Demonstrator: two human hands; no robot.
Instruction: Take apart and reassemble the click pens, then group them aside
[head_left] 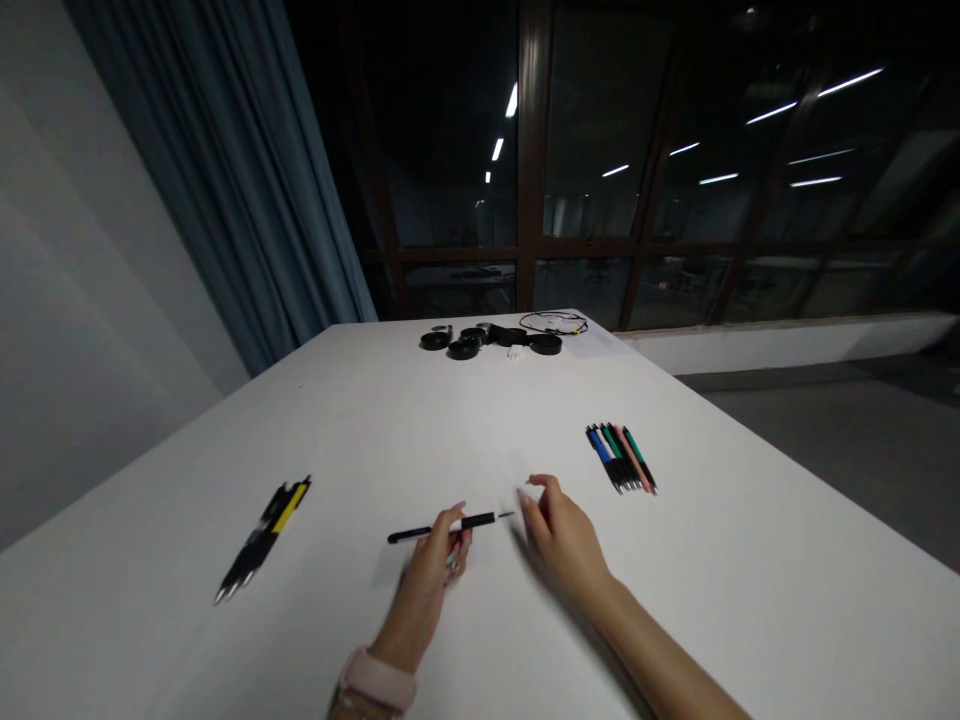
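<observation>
My left hand [441, 548] is closed around a black pen [478, 520], held almost level above the white table. At the pen's right end, a thin dark refill [506, 514] sticks out of the barrel, with no tip cone around it. Just right of the refill is my right hand [564, 535], its thumb and index finger curled close together in a pinch. Whatever lies between those fingertips is too small to make out. The pen and my right hand are apart.
Several pens, black ones and one with yellow [289, 508], lie on the table [360, 420] at left. A row of coloured pens [621, 460] lies at right. Black round objects [463, 348], a cable [553, 324] and paper [600, 345] are at the far end.
</observation>
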